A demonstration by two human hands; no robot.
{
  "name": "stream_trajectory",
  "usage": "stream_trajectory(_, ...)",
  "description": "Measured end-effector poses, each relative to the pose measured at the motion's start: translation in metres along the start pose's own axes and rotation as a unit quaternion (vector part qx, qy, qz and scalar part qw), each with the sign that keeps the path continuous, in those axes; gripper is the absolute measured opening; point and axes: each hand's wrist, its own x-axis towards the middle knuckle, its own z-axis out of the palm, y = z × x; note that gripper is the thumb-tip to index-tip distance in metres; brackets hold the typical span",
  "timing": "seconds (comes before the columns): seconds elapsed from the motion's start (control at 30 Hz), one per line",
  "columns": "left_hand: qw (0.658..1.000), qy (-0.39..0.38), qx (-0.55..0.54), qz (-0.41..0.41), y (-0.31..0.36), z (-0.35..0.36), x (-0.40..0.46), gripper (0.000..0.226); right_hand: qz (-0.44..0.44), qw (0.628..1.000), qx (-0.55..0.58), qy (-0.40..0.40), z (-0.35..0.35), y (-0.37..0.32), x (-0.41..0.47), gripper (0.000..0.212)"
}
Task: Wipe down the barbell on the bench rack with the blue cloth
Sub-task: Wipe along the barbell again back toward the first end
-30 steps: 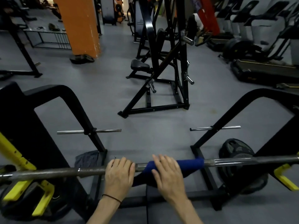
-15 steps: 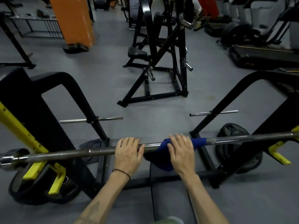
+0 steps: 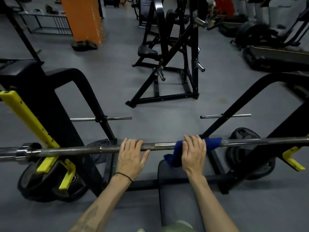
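- The bench rack [image 3: 87, 91] fills the near half of the view, its black uprights and yellow hooks [image 3: 291, 160] carrying the barbell [image 3: 160, 146] straight across from left to right.
- The wiping looks to be in progress: the blue cloth [image 3: 212, 143] is wrapped over the bar right of centre, one corner hanging toward the bench pad [image 3: 173, 195].
- The right hand [image 3: 194, 152] curls over the cloth and clamps it to the bar; the left hand [image 3: 132, 157] grips bare steel just left, the two hands set apart.
- The next move probably calls for sliding the cloth along the shaft with steady squeeze while the left hand steadies the bar.
- Travel to the right seems limited by the right upright and its hook; to the left, the gripping hand lies in the path.
- A weight plate [image 3: 245, 136] leans by the right foot; another machine frame [image 3: 172, 61] stands farther off.
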Motion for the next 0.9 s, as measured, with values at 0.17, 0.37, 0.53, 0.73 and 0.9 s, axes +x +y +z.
stream_trajectory(0.17, 0.999, 0.008, 0.050, 0.022, -0.015, 0.004, 0.005, 0.050, -0.074, 0.996, 0.006, -0.057, 0.023, -0.066, -0.033, 0.058)
stream_trajectory(0.37, 0.985, 0.050, 0.087, 0.139, -0.039, 0.013, 0.022, 0.057, -0.186, 0.979, -0.037, -0.072, 0.003, -0.001, -0.003, 0.053)
stream_trajectory(0.53, 0.978, -0.146, 0.066, 0.137, -0.032, -0.012, 0.053, 0.076, 0.074, 0.997, 0.003, 0.037, 0.019, -0.053, -0.004, 0.039)
stream_trajectory(0.73, 0.923, -0.384, -0.023, 0.026, -0.030, -0.033, 0.077, 0.072, -0.219, 0.970, 0.015, -0.108, 0.019, -0.056, -0.018, 0.050)
stream_trajectory(0.9, 0.986, -0.107, 0.014, 0.127, -0.036, -0.010, 0.029, 0.060, -0.036, 0.999, -0.001, -0.011, 0.006, -0.005, -0.010, 0.048)
